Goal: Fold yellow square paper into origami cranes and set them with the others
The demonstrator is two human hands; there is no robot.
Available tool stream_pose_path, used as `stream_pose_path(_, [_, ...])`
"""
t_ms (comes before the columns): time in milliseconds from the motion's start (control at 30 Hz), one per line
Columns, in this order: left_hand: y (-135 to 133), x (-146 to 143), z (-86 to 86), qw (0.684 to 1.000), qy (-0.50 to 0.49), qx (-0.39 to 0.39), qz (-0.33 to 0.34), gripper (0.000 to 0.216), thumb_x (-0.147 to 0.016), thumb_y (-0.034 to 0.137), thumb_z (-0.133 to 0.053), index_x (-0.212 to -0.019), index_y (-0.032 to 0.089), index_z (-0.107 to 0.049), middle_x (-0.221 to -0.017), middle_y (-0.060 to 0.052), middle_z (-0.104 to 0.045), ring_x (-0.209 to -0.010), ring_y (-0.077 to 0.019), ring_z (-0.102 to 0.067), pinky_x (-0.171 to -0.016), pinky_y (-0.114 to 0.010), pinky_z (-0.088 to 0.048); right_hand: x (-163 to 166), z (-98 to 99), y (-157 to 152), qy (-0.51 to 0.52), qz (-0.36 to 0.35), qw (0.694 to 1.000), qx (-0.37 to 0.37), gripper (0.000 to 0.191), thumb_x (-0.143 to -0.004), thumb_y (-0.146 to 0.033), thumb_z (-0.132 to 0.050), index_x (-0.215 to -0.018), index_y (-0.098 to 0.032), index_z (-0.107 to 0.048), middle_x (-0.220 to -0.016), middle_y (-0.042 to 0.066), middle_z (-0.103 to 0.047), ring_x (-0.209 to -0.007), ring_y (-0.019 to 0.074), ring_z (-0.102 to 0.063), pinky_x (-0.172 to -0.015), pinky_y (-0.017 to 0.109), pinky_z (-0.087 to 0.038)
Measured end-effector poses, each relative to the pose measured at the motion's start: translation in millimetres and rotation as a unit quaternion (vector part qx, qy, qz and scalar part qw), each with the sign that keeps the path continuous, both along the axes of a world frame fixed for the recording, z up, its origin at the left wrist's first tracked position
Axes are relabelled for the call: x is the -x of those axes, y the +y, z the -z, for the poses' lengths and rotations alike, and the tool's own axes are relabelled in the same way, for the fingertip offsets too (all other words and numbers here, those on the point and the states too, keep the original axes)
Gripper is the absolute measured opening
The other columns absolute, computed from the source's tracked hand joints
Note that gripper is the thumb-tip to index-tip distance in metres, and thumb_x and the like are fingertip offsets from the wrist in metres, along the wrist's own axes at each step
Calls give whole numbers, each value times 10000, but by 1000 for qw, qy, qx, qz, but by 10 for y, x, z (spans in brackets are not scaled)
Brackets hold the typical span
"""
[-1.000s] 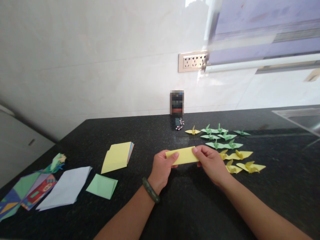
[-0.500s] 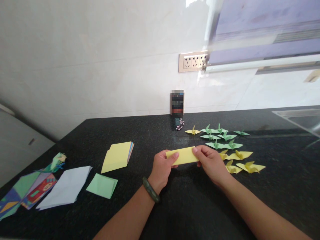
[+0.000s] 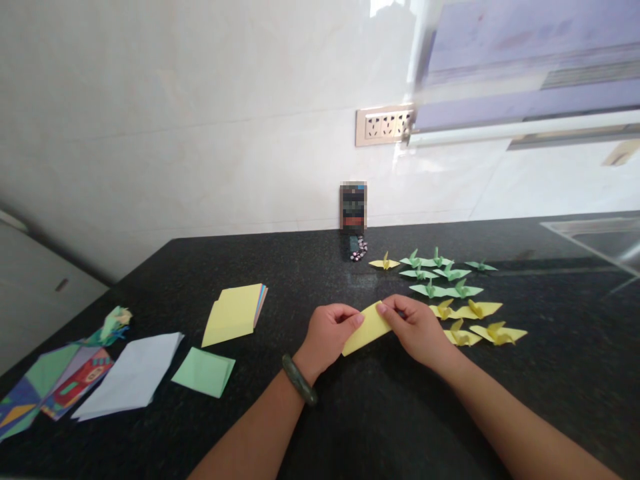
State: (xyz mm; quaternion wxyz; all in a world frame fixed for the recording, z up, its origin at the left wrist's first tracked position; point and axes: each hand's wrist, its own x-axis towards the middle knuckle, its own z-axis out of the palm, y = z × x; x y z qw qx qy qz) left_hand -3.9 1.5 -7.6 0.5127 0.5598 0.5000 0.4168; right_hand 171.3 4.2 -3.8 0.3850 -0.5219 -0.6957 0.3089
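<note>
A folded strip of yellow paper [image 3: 366,328] is held between my two hands over the dark countertop, slanting up toward the right. My left hand [image 3: 331,337] grips its upper left side, thumb on top. At its upper right end, my right hand [image 3: 413,327] pinches it between thumb and fingers; the fingers underneath are partly hidden. Just beyond my right hand sit yellow paper cranes [image 3: 499,333], and behind them stand several green paper cranes [image 3: 461,289]. One lone yellow crane [image 3: 385,262] is farther back.
On the left lie a stack of coloured paper [image 3: 233,313], a folded green paper [image 3: 204,372], white sheets [image 3: 133,373] and a colourful paper packet [image 3: 80,381]. A pixelated device [image 3: 353,205] leans on the wall beside a beaded string [image 3: 359,250]. A sink edge [image 3: 590,243] is at right.
The yellow strip has turned from nearly level to a steeper slant, its left end swinging down toward me. My left hand has shifted slightly along it.
</note>
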Motion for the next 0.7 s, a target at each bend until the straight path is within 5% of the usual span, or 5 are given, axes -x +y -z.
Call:
stream_pose_path(167, [-12, -13, 12, 999, 26, -19, -16, 220, -700, 344, -619, -674, 131, -671, -595, -18, -588, -528, -100, -459, -489, -216, -335, 22, -17, -21, 39, -2, 999, 20, 299, -823, -395, -474, -640, -168, -538, -593, -9, -489, -571, 118, -443, -530, 238, -354])
stream_pose_path(400, [-52, -80, -29, 994, -95, 7, -60, 176, -674, 298, -645, -659, 123, -655, -614, -9, -575, -568, -101, -466, -542, -226, -365, 175, -47, -100, 224, -16, 964, 146, 294, -654, -402, -680, -777, -159, -568, -644, -15, -546, -551, 104, -477, -471, 212, -386])
stream_pose_path(700, [-120, -171, -36, 984, -166, 34, -61, 158, -654, 271, -668, -624, 117, -652, -571, 0, -564, -533, -86, -452, -520, -214, -359, 293, 3, -195, 275, 0, 949, 154, 221, -643, -336, -684, -703, -149, -583, -607, -8, -588, -527, 114, -501, -469, 229, -393])
